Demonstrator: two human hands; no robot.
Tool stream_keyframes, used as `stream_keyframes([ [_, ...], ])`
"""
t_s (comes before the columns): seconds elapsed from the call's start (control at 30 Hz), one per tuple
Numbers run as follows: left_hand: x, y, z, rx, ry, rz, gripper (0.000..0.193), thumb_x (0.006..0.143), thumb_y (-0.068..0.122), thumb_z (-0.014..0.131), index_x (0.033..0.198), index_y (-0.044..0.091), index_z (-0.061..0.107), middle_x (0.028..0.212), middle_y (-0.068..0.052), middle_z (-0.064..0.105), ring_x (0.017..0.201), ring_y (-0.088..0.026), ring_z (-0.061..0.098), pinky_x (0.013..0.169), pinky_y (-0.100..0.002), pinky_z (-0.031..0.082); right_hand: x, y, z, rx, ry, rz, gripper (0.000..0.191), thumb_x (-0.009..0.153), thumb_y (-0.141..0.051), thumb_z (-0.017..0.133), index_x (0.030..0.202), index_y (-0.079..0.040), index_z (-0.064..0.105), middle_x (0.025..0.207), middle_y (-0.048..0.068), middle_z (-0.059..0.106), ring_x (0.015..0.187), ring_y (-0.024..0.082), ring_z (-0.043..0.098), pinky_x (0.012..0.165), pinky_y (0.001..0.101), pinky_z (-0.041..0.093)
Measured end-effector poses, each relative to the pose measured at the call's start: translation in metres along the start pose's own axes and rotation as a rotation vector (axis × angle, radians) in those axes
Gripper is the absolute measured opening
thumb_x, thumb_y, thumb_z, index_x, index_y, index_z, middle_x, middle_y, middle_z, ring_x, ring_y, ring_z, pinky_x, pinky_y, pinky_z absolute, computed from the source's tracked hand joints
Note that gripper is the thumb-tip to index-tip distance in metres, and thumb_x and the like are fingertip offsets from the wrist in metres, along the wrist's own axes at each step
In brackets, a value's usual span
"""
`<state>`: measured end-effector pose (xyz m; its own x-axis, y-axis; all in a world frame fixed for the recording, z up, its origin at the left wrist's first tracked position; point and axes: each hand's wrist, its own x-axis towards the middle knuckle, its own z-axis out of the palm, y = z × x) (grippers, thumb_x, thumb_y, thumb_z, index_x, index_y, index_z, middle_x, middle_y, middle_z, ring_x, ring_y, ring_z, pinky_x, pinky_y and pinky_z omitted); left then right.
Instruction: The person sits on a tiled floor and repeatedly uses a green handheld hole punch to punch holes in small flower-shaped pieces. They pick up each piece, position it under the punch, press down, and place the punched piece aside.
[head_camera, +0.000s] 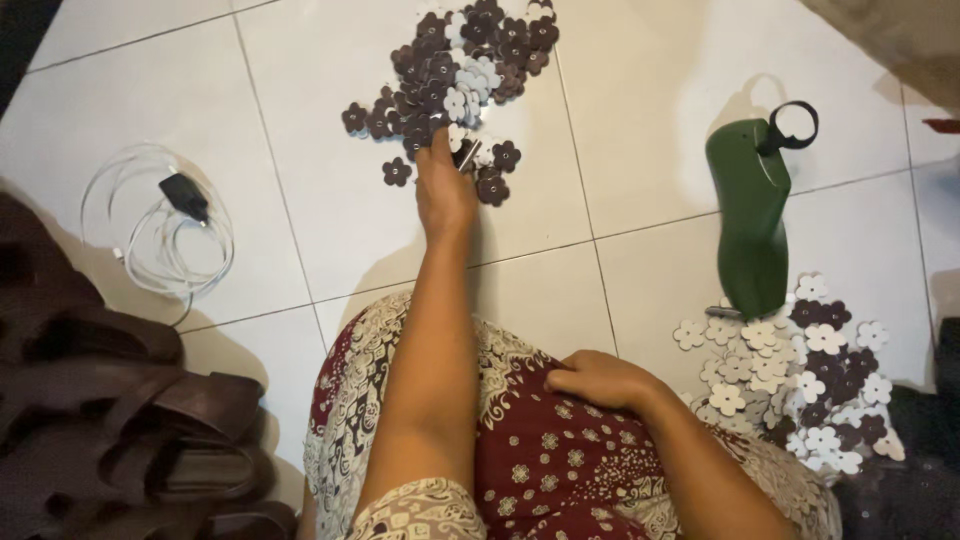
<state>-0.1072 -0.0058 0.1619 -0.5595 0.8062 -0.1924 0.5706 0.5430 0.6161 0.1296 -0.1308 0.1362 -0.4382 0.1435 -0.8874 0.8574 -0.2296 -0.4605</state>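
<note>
Far left, dark brown sandals (110, 420) crowd the floor's edge, and beyond them a coiled white cable with a black charger (160, 225) lies on open white tile (300, 230). Centre now: the left hand (443, 190) stretches out to the near edge of the flower cut-out pile (455, 70), fingers curled on a dark piece there; how tight, I cannot tell. The right hand (600, 380) rests loosely closed on the patterned lap (530, 450), holding nothing. Right: green tool (752, 210), second flower pile (800, 370), bare tile between.
</note>
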Motion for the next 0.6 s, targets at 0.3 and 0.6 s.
stream_keyframes([
  [0.3,0.016,-0.023,0.030,-0.098,0.091,0.197,0.028,0.089,0.018,0.077,0.113,0.004,0.075,0.100,-0.019,0.071,0.091,-0.036,0.068,0.082,-0.044,0.052,-0.004,-0.057,0.012,-0.209,0.343,-0.297,0.051,0.097,-0.039,0.048,0.135,-0.006,0.055,0.112,0.021,0.071,0.105,0.034,0.069,0.095,0.0464,0.052],
  [0.6,-0.026,-0.002,0.116,-0.397,-0.525,0.050,0.031,0.088,0.033,0.075,0.101,0.004,0.077,0.075,-0.003,0.070,0.068,-0.009,0.059,0.065,-0.028,0.048,0.017,-0.027,-0.018,-0.096,0.097,-0.158,0.054,0.091,-0.054,0.054,0.114,-0.006,0.062,0.105,0.022,0.071,0.102,0.038,0.069,0.090,0.0500,0.052],
])
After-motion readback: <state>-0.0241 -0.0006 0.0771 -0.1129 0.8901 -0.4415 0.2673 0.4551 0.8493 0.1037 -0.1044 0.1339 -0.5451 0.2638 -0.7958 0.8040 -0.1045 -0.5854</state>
